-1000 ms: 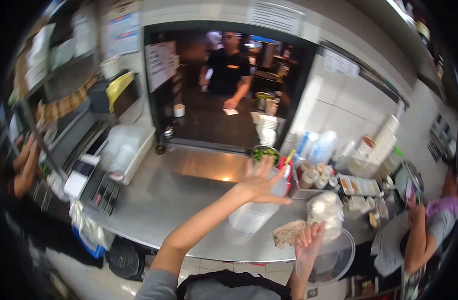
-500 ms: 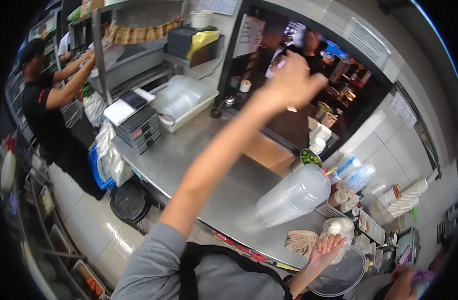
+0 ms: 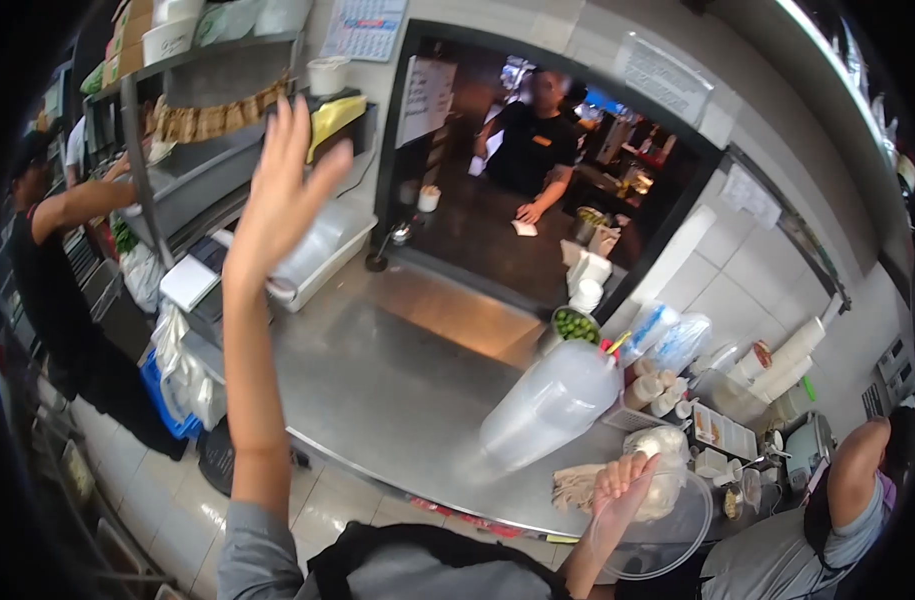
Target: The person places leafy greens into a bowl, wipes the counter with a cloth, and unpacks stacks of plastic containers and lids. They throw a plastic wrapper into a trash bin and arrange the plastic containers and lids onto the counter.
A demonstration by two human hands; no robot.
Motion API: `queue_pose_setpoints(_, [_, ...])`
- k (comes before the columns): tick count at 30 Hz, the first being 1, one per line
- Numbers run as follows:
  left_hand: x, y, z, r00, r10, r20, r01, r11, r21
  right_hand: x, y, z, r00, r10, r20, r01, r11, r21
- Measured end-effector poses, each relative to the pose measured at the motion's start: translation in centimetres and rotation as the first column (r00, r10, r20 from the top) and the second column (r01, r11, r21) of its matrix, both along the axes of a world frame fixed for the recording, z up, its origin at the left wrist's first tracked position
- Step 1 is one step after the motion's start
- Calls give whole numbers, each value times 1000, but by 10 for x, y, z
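My left hand (image 3: pixel 282 195) is raised high with its fingers spread and nothing in it, in front of the shelf and the white tub (image 3: pixel 322 250). Low on the right, my right hand (image 3: pixel 622 490) has its fingers closed on the rim of a clear round plastic lid (image 3: pixel 677 530), or shallow container; which of the two I cannot tell. Beside that hand are a beige cloth (image 3: pixel 574 487) and a clear bag with pale contents (image 3: pixel 662 475). A tall stack of clear plastic containers (image 3: pixel 552 405) lies tilted on the steel counter (image 3: pixel 377 385).
Behind the pass-through window, a person in black (image 3: pixel 527 150) has a hand on a white paper. Another person (image 3: pixel 67 270) stands at the left shelves, and a co-worker (image 3: pixel 802 540) is at the lower right. Green limes (image 3: pixel 575 324) fill a pot by the window.
My left hand has swung left, away from the window, and is still raised. My right hand keeps the clear round plastic piece. The view has shifted right, showing more of the co-worker there.
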State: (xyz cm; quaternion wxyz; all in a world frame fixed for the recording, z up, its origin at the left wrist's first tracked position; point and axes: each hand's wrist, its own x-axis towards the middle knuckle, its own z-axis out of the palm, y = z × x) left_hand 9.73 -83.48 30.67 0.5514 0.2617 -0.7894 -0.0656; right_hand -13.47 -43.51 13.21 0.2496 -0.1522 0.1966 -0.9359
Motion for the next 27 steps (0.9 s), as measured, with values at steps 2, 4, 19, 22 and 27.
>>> queue_pose_setpoints(2, [6,46,-27,937,-275,215,266,961,69,-1,5,-3,1000,-1,2,1,1000,5])
queue_pose_setpoints(4, [18,68,-61,690,-566,452,515,822,243,-1,9,-10,997,-66,35,64,997,47])
queue_pose_setpoints(19, [61,79,-175,433,-836,336,247,469,848,-9,24,-19,969,-199,145,172,969,179])
queue_pose_setpoints(22, [55,83,-173,429,-844,322,278,463,842,-9,26,-20,975,-176,137,155,976,156])
queue_pose_setpoints(27, [39,85,-166,294,-888,354,319,440,839,-9,29,-24,976,-162,143,142,980,139])
